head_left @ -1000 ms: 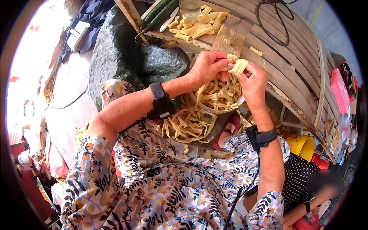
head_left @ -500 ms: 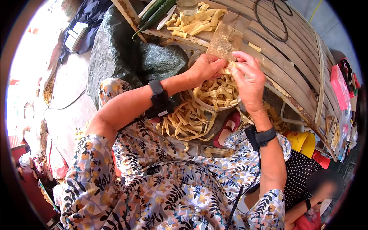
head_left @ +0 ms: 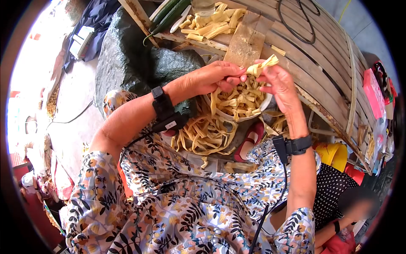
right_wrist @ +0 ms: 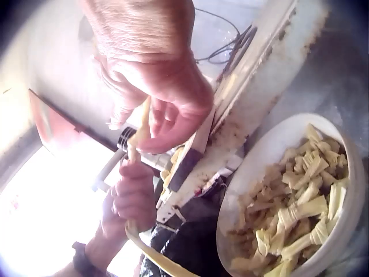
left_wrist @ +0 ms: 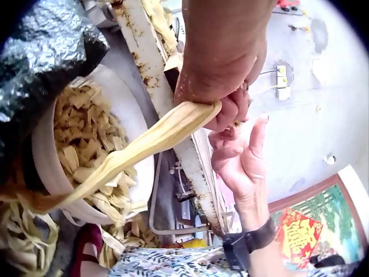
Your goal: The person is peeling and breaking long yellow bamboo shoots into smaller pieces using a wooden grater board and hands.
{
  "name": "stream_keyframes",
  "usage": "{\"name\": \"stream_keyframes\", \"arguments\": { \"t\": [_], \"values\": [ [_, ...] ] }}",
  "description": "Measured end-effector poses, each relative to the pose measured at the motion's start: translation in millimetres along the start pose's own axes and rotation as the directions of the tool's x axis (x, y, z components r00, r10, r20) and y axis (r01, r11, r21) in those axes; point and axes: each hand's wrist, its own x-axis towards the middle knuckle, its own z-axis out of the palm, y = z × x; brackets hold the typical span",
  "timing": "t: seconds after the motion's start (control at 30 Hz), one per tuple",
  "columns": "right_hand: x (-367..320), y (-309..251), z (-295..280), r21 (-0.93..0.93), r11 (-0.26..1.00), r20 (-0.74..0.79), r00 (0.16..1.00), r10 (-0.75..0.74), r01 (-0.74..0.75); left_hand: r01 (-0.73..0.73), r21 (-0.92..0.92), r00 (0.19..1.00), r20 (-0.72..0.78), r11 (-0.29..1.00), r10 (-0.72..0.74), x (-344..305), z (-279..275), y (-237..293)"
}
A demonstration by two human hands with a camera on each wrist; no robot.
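Observation:
My left hand (head_left: 220, 77) pinches a pale yellow strip bundle (head_left: 259, 69) at its near end, above the basin. From that hand a long, flat tail of the strip (left_wrist: 144, 141) trails down across the basin in the left wrist view. My right hand (head_left: 282, 86) is at the bundle's other end, with its fingers loosely bent around it and other fingers apart. In the right wrist view, the strip end (right_wrist: 141, 124) runs between the right thumb and fingers. Below both hands, a white basin (head_left: 270, 101) holds many knotted yellow pieces (head_left: 241, 101).
A slatted wooden bench (head_left: 313, 70) carries a small board (head_left: 245, 44), a pile of yellow pieces (head_left: 215, 27), cucumbers (head_left: 171, 17) and a black cable (head_left: 292, 34). Loose strips (head_left: 205, 133) lie beside the basin. A dark plastic-covered heap (head_left: 122, 59) stands left; another person sits right.
The right hand turned and shifted right, its fingers spreading and then bending at the bundle. The left hand moved slightly left and down. The bundle's loose end now points up and right.

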Motion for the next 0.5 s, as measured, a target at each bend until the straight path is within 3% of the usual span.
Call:
{"name": "stream_keyframes", "arguments": {
  "t": [0.13, 0.23, 0.33, 0.47, 0.5],
  "values": [
    [8.1, 11.4, 16.2, 0.074, 0.996, 0.131, 0.990, -0.055, 0.045, 0.032, -0.089, 0.993, 0.119, 0.996, -0.021, 3.7, -2.6, -3.2],
    [6.1, 11.4, 21.4, 0.205, 0.979, 0.038, 0.999, -0.013, 0.005, 0.055, -0.078, 0.994, 0.094, 0.995, -0.047, 2.7, -4.2, 1.3],
    [5.3, 14.7, 18.8, 0.253, 0.966, 0.054, 0.998, 0.042, -0.054, 0.007, 0.333, 0.996, -0.087, 0.943, 0.023, -0.4, -2.7, 7.1],
    [4.9, 13.6, 27.0, 0.250, 0.966, 0.108, 0.993, 0.040, -0.066, 0.065, 0.114, 0.998, -0.021, 0.991, -0.063, 1.9, -7.6, -0.1],
    [6.5, 14.9, 24.0, 0.295, 0.955, 0.110, 0.994, -0.002, -0.030, 0.029, 0.046, 0.996, 0.088, 0.999, -0.033, 3.2, -13.0, 2.5]
  ]
}}
